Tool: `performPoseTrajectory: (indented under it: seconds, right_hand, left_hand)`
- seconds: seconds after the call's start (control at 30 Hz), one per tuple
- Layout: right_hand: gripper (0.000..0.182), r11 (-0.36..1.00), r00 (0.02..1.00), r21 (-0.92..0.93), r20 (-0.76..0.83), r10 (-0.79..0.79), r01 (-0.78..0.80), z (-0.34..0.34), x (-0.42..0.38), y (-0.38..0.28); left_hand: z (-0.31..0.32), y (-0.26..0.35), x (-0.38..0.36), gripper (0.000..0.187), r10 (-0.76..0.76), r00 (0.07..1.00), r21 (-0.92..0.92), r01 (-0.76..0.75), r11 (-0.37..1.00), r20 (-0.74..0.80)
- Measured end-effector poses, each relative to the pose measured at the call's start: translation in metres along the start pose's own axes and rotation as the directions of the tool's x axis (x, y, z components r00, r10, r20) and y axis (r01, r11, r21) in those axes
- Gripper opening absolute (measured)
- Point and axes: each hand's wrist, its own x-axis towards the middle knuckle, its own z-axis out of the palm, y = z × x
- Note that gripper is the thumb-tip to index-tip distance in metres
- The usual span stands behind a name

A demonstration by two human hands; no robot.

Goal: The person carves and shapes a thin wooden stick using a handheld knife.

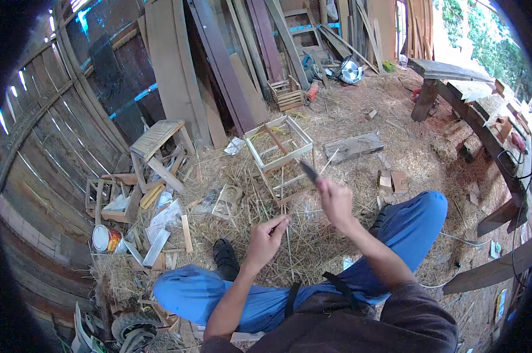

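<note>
My right hand (336, 204) is closed around the handle of a knife (309, 172), whose dark blade points up and to the left. Lower and to the left, my left hand (267, 240) is closed, thumb and forefinger pinched on a thin strip (283, 210) that stands out little from the straw. The two hands are apart. Beyond them a light wooden frame (279, 159) with slim legs stands on the straw-covered ground.
A small wooden stool (158, 138) and a paint can (106, 239) are at the left. A wooden bench (483, 126) runs along the right. Boards (219, 65) lean on the back wall. A plank (354, 147) lies past my right hand.
</note>
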Motion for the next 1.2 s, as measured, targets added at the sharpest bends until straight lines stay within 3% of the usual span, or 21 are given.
performPoseTrajectory:
  seconds: [0.1,0.13,0.23,0.27,0.37,0.5,0.53,0.63,0.67,0.77,0.8,0.9,0.93,1.03,1.07,1.17,1.2]
  right_hand:
    - [0.02,0.999,1.0,-0.036,0.005,0.02,-0.019,0.002,-0.007,0.004]
    - [0.022,0.996,0.996,-0.004,-0.015,-0.09,0.09,0.01,-0.016,-0.001]
    - [0.025,0.969,0.959,-0.007,0.142,-0.245,0.249,0.01,-0.028,-0.018]
    - [0.026,0.98,0.965,0.043,0.169,-0.201,0.196,0.012,-0.024,-0.017]
    - [0.028,0.999,1.0,0.032,0.018,0.001,-0.001,0.001,-0.001,-0.005]
    - [0.025,0.992,0.989,-0.004,-0.085,-0.123,0.123,0.003,-0.006,-0.002]
    - [0.022,0.993,0.996,0.084,0.01,-0.089,0.088,0.004,-0.018,-0.01]
    - [0.022,0.977,0.961,-0.029,0.188,-0.2,0.209,0.003,-0.025,-0.027]
    - [0.023,0.974,0.971,0.072,0.096,-0.22,0.213,0.003,-0.019,-0.024]
    - [0.027,0.999,0.999,-0.03,-0.041,-0.014,0.013,-0.003,0.002,-0.007]
    - [0.029,0.99,0.997,-0.133,-0.065,-0.047,0.038,-0.006,0.005,0.001]
    - [0.028,0.998,1.0,-0.063,0.01,0.0,0.0,0.005,-0.012,-0.005]
    - [0.027,0.994,0.993,0.047,-0.064,-0.096,0.099,0.007,-0.017,-0.012]
    - [0.026,0.966,0.962,-0.048,0.113,-0.247,0.254,0.008,-0.025,-0.018]
    - [0.026,0.973,0.967,-0.012,0.114,-0.23,0.232,0.005,-0.02,-0.017]
    - [0.025,0.998,0.997,-0.012,0.033,0.069,-0.069,-0.004,0.005,0.002]
    - [0.023,1.0,0.995,-0.023,-0.095,0.014,-0.016,-0.013,0.013,-0.002]
  left_hand:
    - [0.004,0.003,-0.002,0.03,0.015,1.0,0.004,-0.015,1.0,0.016]
    - [0.003,0.006,0.0,0.029,0.01,1.0,0.024,-0.011,1.0,0.021]
    - [0.002,0.001,0.001,0.029,-0.043,0.999,0.021,0.043,0.999,0.015]
    - [0.0,-0.001,0.0,0.029,-0.07,0.997,0.012,0.07,0.997,0.012]
    - [0.001,-0.002,0.0,0.029,0.004,1.0,-0.001,-0.004,1.0,0.004]
    - [0.003,0.011,-0.001,0.03,-0.039,0.998,0.041,0.037,0.998,0.056]
    - [0.004,0.009,0.0,0.03,-0.031,0.998,0.018,0.03,0.999,0.046]
    - [0.001,0.004,-0.001,0.031,-0.041,0.999,0.006,0.041,0.999,0.021]
    - [0.0,0.003,-0.001,0.032,-0.051,0.999,0.01,0.05,0.999,0.014]
    - [0.001,-0.003,-0.001,0.032,0.015,1.0,-0.008,-0.015,1.0,0.008]
    - [0.002,-0.003,-0.002,0.032,0.02,1.0,-0.013,-0.02,1.0,0.015]
    - [0.005,-0.003,-0.001,0.032,0.019,1.0,-0.01,-0.019,1.0,0.025]
    - [0.004,-0.006,0.0,0.032,0.004,1.0,0.004,-0.004,1.0,0.022]
    - [0.0,-0.005,0.001,0.031,-0.04,0.999,0.03,0.039,0.999,0.011]
    - [-0.001,-0.003,0.002,0.031,-0.051,0.999,0.035,0.05,0.998,0.005]
    - [0.001,0.001,-0.001,0.031,0.012,1.0,0.071,-0.011,0.997,-0.012]
    - [0.003,0.003,-0.002,0.03,0.003,1.0,0.064,-0.003,0.998,-0.003]
